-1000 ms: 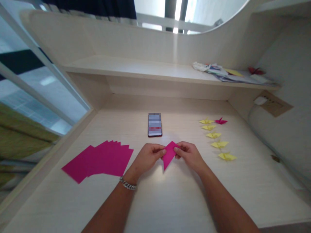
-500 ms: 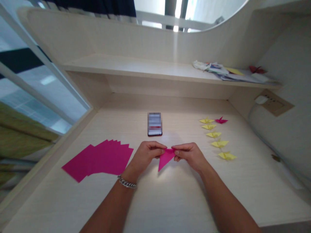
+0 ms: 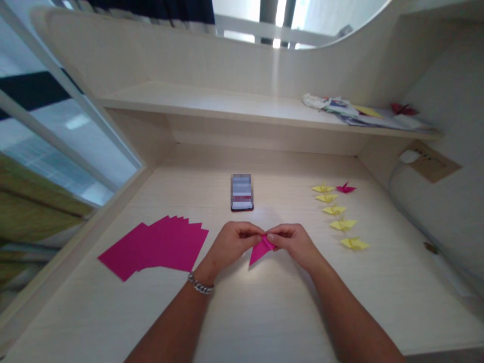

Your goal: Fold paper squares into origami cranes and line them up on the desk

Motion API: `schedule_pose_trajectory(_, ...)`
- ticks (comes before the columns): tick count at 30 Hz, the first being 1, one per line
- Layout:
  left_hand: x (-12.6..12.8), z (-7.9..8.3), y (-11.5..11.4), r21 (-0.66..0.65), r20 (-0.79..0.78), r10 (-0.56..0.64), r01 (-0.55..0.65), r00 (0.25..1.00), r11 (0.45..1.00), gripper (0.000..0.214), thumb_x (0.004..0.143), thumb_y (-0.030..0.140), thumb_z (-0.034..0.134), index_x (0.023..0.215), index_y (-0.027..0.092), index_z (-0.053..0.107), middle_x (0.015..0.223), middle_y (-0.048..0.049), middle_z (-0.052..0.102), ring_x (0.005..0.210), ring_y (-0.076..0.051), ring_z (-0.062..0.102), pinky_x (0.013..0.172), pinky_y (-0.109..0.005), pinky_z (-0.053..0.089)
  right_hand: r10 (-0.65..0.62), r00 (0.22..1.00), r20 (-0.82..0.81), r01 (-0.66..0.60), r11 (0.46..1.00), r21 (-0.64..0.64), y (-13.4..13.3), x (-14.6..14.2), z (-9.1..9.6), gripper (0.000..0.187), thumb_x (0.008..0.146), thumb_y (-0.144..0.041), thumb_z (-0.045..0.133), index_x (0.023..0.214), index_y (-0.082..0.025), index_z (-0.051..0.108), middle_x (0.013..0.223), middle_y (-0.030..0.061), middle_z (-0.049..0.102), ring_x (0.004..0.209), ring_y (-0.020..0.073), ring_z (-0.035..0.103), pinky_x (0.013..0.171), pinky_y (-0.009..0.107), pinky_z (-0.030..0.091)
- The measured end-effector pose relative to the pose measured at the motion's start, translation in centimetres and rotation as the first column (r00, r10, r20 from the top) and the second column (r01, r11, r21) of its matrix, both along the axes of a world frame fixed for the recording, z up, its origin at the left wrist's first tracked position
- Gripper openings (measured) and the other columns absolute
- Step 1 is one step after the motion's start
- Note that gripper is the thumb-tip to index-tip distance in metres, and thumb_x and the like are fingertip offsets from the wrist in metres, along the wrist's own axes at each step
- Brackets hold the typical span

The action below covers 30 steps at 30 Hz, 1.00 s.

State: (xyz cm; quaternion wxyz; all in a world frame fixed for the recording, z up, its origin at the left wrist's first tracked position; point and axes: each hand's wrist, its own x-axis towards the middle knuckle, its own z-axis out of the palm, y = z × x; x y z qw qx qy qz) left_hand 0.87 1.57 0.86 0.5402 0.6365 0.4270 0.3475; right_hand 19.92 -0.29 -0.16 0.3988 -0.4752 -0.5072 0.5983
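Between my two hands is a piece of pink origami paper (image 3: 259, 252), partly folded, with one pointed corner hanging down toward me. My left hand (image 3: 236, 244) pinches its upper edge between thumb and fingers. Close beside it, my right hand (image 3: 293, 243) pinches the paper's right side, the thumb on top of a fold. The fingertips of both hands nearly meet and cover part of the upper edge. A fanned stack of pink paper sheets (image 3: 162, 247) lies left of my left hand.
Several yellow paper cranes (image 3: 334, 210) stand in a column on the right of the desk (image 3: 242, 322), with a pink paper crane (image 3: 346, 188) at the far end. A phone (image 3: 242, 192) lies beyond my hands. Papers (image 3: 363, 115) rest on the shelf; a charger cable (image 3: 393, 189) runs down the right.
My hands have drawn closer together, the left moving slightly right. The paper's upper part has gone from a flat wide edge to a narrower, creased shape between my fingertips.
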Motion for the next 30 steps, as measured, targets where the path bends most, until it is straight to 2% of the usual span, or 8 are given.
schedule_pose_trajectory(8, 0.19, 0.06, 0.05, -0.034, 0.064, 0.092, -0.09, 0.994, 0.995, 0.01, 0.07, 0.015, 0.065, 0.079, 0.015, 0.068, 0.076, -0.0036, 0.071, 0.069, -0.014, 0.064, 0.068, -0.026, 0.051, -0.047, 0.999, 0.013, 0.047, 0.999, 0.016, -0.02, -0.29, -0.29, 0.025, 0.066, -0.034, 0.073, 0.082, -0.015, 0.074, 0.066, 0.0042, 0.068, 0.057, 0.012, 0.057, 0.056, 0.026, 0.047)
schedule_pose_trajectory(15, 0.63, -0.03, 0.14, -0.17, 0.164, 0.167, -0.139, 0.972, 0.976, 0.018, 0.074, 0.02, 0.061, 0.09, 0.014, 0.065, 0.065, -0.0006, 0.066, 0.059, -0.012, 0.061, 0.062, -0.027, 0.051, -0.124, 0.992, 0.006, 0.124, 0.992, 0.001, -0.08, -0.83, -0.08, 0.026, 0.063, -0.033, 0.074, 0.081, -0.014, 0.074, 0.067, 0.005, 0.069, 0.057, 0.0129, 0.058, 0.056, 0.028, 0.048)
schedule_pose_trajectory(20, 0.84, 0.14, -0.05, -0.143, 0.09, 0.149, -0.136, 0.985, 0.98, 0.016, 0.071, 0.025, 0.068, 0.081, 0.012, 0.068, 0.075, -0.0057, 0.071, 0.067, -0.014, 0.063, 0.065, -0.026, 0.051, -0.14, 0.99, 0.004, 0.14, 0.99, 0.011, -0.14, -1.06, -0.08, 0.027, 0.064, -0.034, 0.074, 0.082, -0.014, 0.073, 0.067, 0.0048, 0.069, 0.057, 0.0127, 0.058, 0.056, 0.028, 0.049)
schedule_pose_trajectory(30, 0.96, 0.57, -0.14, -0.146, 0.034, 0.183, -0.176, 0.983, 0.973, 0.011, 0.07, 0.02, 0.069, 0.079, 0.014, 0.07, 0.075, -0.0051, 0.072, 0.067, -0.016, 0.065, 0.066, -0.027, 0.052, -0.127, 0.992, -0.006, 0.127, 0.992, -0.009, -0.14, -1.03, -0.42, 0.027, 0.062, -0.033, 0.075, 0.082, -0.015, 0.074, 0.067, 0.0046, 0.069, 0.057, 0.0126, 0.059, 0.058, 0.028, 0.05)
